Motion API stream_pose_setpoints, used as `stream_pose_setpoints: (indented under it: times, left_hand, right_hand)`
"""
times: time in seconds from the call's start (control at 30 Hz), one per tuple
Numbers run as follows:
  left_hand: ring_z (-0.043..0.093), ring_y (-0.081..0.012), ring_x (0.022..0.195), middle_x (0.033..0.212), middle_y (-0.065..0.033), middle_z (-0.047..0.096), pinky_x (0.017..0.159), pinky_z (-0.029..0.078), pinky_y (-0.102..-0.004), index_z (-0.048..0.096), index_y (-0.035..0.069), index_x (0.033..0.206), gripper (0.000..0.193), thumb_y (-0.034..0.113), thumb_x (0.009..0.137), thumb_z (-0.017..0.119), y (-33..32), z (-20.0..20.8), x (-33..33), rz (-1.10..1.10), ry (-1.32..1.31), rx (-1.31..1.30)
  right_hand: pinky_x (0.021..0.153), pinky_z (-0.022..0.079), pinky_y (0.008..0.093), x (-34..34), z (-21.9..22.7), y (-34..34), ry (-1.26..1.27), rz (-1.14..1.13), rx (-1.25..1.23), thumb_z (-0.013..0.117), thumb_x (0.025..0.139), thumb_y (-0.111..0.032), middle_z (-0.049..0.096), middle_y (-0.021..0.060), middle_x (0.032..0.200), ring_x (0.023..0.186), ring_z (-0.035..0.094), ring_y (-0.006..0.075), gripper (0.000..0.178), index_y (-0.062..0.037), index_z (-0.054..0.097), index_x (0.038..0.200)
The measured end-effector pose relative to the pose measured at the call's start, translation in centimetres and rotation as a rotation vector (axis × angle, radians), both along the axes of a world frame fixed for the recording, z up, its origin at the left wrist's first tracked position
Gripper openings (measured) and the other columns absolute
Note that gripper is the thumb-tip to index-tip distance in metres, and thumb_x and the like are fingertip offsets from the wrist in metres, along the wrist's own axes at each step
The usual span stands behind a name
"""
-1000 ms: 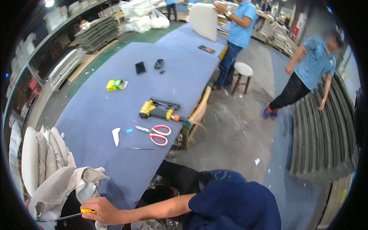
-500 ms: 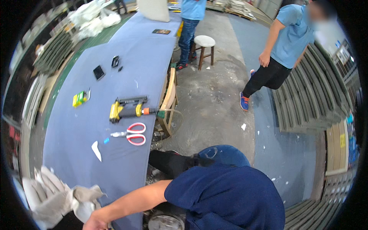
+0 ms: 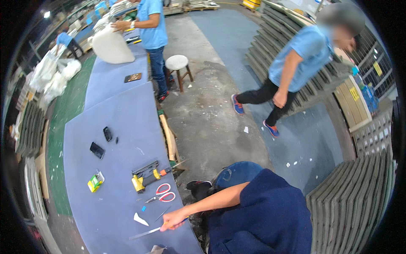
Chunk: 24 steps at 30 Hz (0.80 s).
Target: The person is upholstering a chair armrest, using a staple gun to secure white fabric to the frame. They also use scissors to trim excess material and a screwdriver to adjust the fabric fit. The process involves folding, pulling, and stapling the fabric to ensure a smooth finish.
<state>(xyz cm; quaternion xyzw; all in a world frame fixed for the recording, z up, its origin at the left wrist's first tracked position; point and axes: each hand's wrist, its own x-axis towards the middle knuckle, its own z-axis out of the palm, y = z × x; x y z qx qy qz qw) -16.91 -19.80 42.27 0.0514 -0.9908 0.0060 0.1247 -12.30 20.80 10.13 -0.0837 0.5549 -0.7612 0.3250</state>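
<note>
The right hand (image 3: 173,219) is closed tight around one end of a thin, shiny strip (image 3: 146,233) over the blue table (image 3: 114,135). The strip points to eight o'clock from the hand. A white scrap (image 3: 140,219) sits at nine o'clock, red-handled scissors (image 3: 166,196) at eleven. The left hand is out of view, so I can't tell its state.

Your view is moderately lit: a lamp (image 3: 46,14) glares at upper left, soft shadow dims the blue floor (image 3: 325,148), and straight edges bend toward the black rim.
</note>
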Motion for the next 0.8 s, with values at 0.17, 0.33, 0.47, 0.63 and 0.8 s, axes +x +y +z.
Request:
stream_pose_setpoints:
  times: [0.17,0.33,0.47,0.63,0.8]
  left_hand:
    - [0.050,-0.0397,0.129,0.141,-0.0259,0.056,0.113,0.035,-0.0465,0.054,0.000,0.143,0.053,0.037,0.105,0.050,0.3,-1.1,1.0,0.128,-0.049,-0.011]
    - [0.055,-0.0372,0.129,0.142,-0.0245,0.057,0.114,0.039,-0.0457,0.049,0.000,0.146,0.068,0.030,0.089,0.070,-2.3,-2.4,11.2,0.367,0.148,0.161]
    - [0.069,-0.0357,0.104,0.116,-0.0177,0.070,0.094,0.053,-0.0466,0.057,0.006,0.134,0.074,0.021,0.068,0.088,6.7,-4.1,7.1,0.310,0.313,0.356]
    - [0.071,-0.0363,0.086,0.096,-0.0175,0.069,0.075,0.057,-0.0451,0.059,0.002,0.116,0.057,0.006,0.063,0.078,10.8,-5.7,10.8,0.375,0.453,0.194]
    - [0.072,-0.0352,0.085,0.100,-0.0156,0.073,0.074,0.055,-0.0429,0.061,0.003,0.116,0.055,0.007,0.065,0.080,9.9,-2.4,17.9,0.631,0.544,0.310]
  right_hand:
    - [0.038,0.034,0.0262,-1.9,1.6,5.6,-0.096,-0.111,0.089,0.056,0.098,-0.065,0.045,-0.0041,0.053,0.042,0.044,0.0058,0.065,-0.0094,0.054,0.064]
    - [0.041,0.035,0.0278,-5.2,0.7,3.1,-0.004,0.199,0.236,0.060,0.098,-0.062,0.048,-0.0030,0.053,0.046,0.048,0.0071,0.061,-0.0087,0.057,0.067]
    - [0.045,0.039,0.0266,-6.1,-0.2,5.4,-0.108,0.147,0.336,0.059,0.104,-0.042,0.049,-0.0014,0.059,0.048,0.047,0.0088,0.045,-0.0115,0.054,0.072]
    - [0.041,0.040,0.0294,-7.9,-4.1,2.9,-0.166,0.291,0.459,0.061,0.101,-0.042,0.050,0.0030,0.057,0.044,0.049,0.0154,0.044,-0.0099,0.051,0.073]
    - [0.040,0.038,0.0299,-11.8,-3.3,-0.4,0.018,0.402,0.422,0.063,0.100,-0.043,0.049,0.0032,0.053,0.042,0.049,0.0157,0.048,-0.0091,0.051,0.069]
